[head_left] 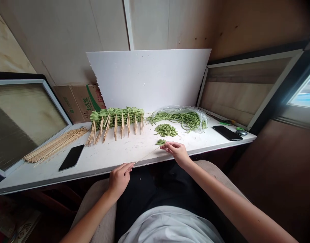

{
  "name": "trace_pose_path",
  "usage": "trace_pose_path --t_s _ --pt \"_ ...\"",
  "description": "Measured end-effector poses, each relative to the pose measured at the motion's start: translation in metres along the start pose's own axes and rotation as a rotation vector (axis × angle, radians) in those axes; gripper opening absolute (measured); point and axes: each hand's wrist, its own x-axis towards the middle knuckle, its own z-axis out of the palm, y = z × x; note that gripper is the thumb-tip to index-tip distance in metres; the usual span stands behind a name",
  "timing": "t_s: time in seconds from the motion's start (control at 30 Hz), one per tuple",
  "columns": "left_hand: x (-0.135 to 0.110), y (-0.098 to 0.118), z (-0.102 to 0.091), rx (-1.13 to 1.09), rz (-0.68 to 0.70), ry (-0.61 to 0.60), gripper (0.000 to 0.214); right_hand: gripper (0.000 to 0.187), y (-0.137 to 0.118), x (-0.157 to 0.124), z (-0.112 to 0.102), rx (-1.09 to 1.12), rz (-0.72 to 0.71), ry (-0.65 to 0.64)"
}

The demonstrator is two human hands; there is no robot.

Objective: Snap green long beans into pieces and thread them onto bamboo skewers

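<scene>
On white table (99,160): clear, crinkled plastic bag (202,117), long green beans (181,117) inside. Left hand (120,177) pinches thin wooden skewer (148,155); right hand (179,153), fingertips pressed together, beside cut bean pieces (160,142).

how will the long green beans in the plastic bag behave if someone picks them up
The long green beans would probably droop, since they lie in loose curves. They may come up as a tangle, because many strands cross. The plastic bag looks thin and crumpled, so it would likely give and shift rather than support them.
</scene>
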Motion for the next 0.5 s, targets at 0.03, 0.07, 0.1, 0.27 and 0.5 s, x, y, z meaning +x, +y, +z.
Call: trace_pose_path --t_s 0.03,0.07,0.1,0.27,0.5 --pt "-0.0002 -0.0002 0.0003 -0.007 0.002 0.002 0.034 0.035 -0.0002 -0.0001 0.0007 0.013 0.003 0.002" --pt "-0.0004 -0.0006 0.0007 -0.016 0.002 0.002 0.034 0.035 -0.0004 0.0000 0.0013 0.024 0.004 0.003" --pt "-0.0005 -0.0012 0.0010 -0.024 0.001 0.000 0.034 0.035 -0.0006 0.0002 0.0016 0.032 0.003 -0.001" --pt "-0.0008 -0.0051 0.0015 -0.020 -0.031 -0.003 0.035 0.036 0.0000 0.0007 0.0005 0.025 0.006 -0.028" --pt "0.0004 -0.0066 0.0009 -0.029 -0.056 -0.020 0.032 0.036 -0.0048 -0.0016 -0.0008 -0.041 -0.015 -0.069"
